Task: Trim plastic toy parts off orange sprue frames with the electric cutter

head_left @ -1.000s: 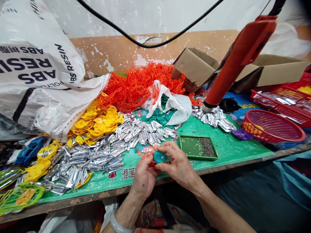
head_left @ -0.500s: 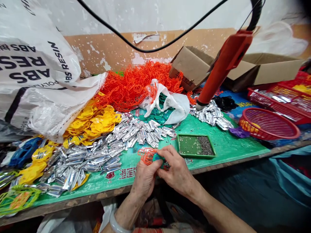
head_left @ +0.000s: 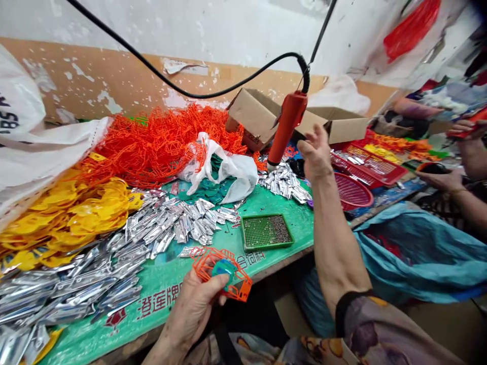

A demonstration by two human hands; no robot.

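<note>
Head view, orange frame (head_left: 238, 284), long axis sloping down to right

Wall (head_left: 243, 25) behind: whitish above, tan-orange band (head_left: 129, 83) below; paint flaked in both, pale patches showing through the band. Torn paper strip (head_left: 184, 67) on the band, edge curling. Worktop (head_left: 85, 342) runs along the wall; green printed sheet over it, red characters near the front, front edge rough and brown. Red plastic bag (head_left: 413, 30) high at right. Light pale, fairly even; dark below the worktop.
</note>
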